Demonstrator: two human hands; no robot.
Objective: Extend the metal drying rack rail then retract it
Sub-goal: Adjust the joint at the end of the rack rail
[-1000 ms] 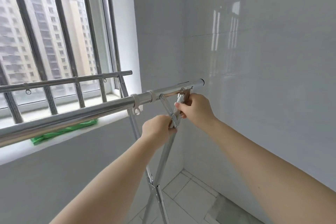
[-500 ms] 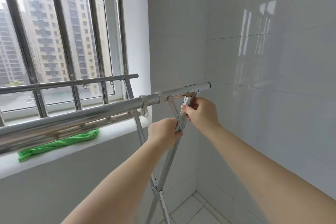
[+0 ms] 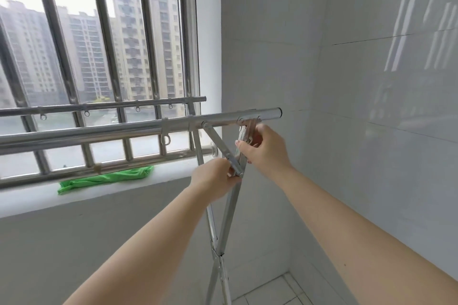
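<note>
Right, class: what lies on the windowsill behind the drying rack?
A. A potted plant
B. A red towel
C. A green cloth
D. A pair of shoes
C: a crumpled green cloth lies along the windowsill, beyond the rack's near rail.

Both hands are up at the end of the metal rail (image 3: 138, 129), right by the tiled wall (image 3: 371, 131). Right hand (image 3: 266, 147) is wrapped around the bracket (image 3: 244, 136) just under the rail's tip. Left hand (image 3: 213, 177) pinches the diagonal brace (image 3: 221, 147) where it meets the leg (image 3: 229, 208), lower down. Behind the rail, a green cloth (image 3: 106, 179) lies on the windowsill (image 3: 74, 200).
</note>
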